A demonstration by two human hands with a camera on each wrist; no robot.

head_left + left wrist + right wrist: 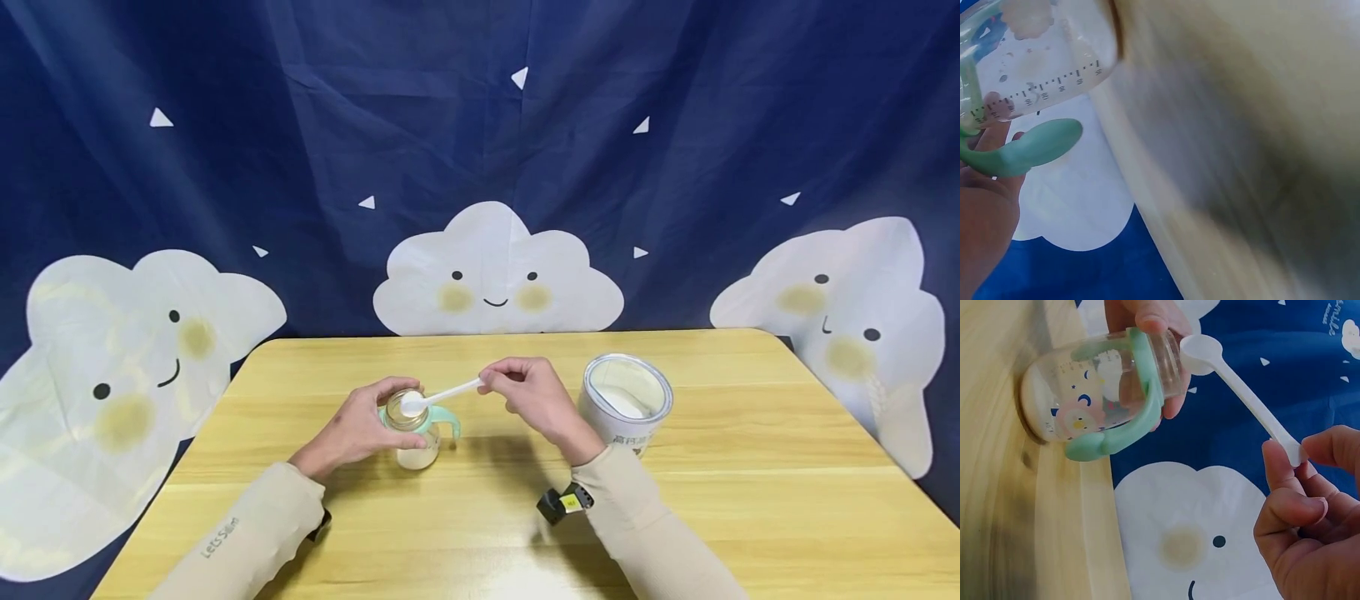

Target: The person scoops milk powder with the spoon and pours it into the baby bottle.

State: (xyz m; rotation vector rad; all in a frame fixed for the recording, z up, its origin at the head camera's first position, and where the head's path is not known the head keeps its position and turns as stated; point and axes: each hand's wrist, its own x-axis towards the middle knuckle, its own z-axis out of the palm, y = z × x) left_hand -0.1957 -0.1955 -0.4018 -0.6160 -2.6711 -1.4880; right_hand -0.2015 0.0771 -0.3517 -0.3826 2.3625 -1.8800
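Smooth plastic scoop (1249, 399), glossy bottle (1094, 390), perhaps plastic

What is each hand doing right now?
Left hand: holding the baby bottle near its top.
Right hand: pinching the white measuring scoop at its far end.

The head view faces forward and down; nearer wrist views share the bottle (1099, 394).

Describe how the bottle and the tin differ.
The bottle has clear walls; the tin has opaque ones. The bottle carries a mint-green handle, while the tin shows none. The bottle is narrower, with a smaller mouth than the tin. Both are uncovered at the top and have pale contents.
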